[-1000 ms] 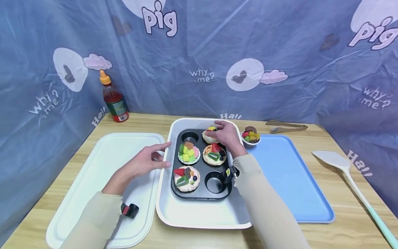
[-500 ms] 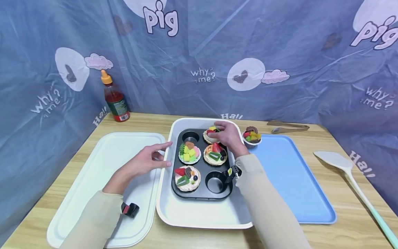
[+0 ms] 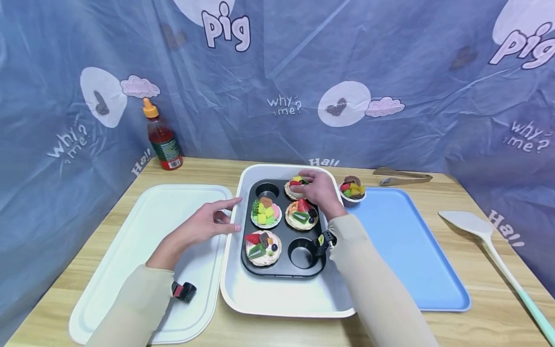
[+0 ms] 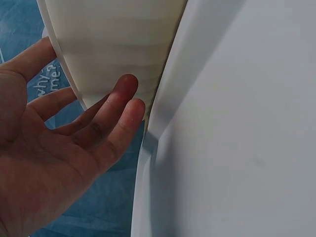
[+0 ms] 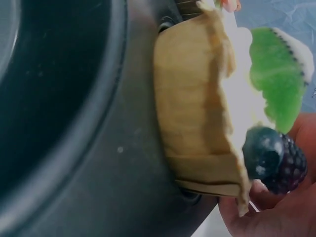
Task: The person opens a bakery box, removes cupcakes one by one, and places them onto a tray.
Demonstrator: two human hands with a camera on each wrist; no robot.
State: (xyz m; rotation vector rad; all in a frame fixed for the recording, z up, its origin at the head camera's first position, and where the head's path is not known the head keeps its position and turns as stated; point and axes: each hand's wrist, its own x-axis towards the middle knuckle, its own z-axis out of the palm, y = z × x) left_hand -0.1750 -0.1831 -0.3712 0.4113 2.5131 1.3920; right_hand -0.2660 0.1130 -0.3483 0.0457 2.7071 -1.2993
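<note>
In the head view my right hand [image 3: 318, 187] holds a fruit tart [image 3: 295, 194] by its top, at the back right cup of a black muffin tin [image 3: 284, 241]. The tin lies in a white bin [image 3: 286, 301]. My left hand [image 3: 197, 224] touches the bin's left rim, fingers spread and relaxed. Other cups hold a tart with kiwi and strawberry [image 3: 301, 215], a cupcake with green and yellow toppings [image 3: 266, 213], and a cream tart [image 3: 263, 249]. The kiwi tart [image 5: 192, 98] fills the right wrist view, partly hiding my hand. The back left and front right cups are bare.
A white tray [image 3: 108, 284] lies left and a blue tray [image 3: 416, 260] right. A chocolate fruit cupcake [image 3: 352, 191] stands at the blue tray's back left corner. Tongs [image 3: 403, 177], a spatula [image 3: 490, 246] and a sauce bottle [image 3: 164, 142] are around.
The head view shifts slightly. Both hands stay in about the same places, the right at the back right tart and the left at the bin's rim.
</note>
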